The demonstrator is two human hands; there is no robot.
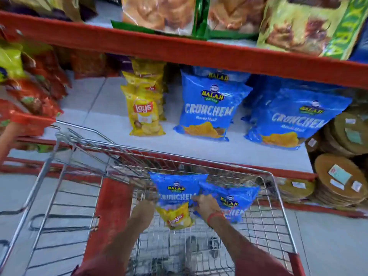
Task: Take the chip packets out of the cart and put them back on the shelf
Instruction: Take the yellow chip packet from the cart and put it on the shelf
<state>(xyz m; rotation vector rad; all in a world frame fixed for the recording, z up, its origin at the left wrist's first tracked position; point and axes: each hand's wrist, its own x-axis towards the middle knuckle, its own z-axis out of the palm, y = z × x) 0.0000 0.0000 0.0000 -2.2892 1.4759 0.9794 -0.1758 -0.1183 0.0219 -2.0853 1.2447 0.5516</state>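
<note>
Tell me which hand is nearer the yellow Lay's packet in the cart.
Left. The left hand is just above and left of the Lay's packet, gripping a blue packet over it. The right hand is to its right, on another blue packet.

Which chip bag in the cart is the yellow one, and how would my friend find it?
Look inside the silver wire shopping cart, where two hands reach in. Between the left hand and right hand, under two shiny blue Crunchem packets, hangs the small yellow Lay's packet. It is the only yellow bag in the cart.
</note>
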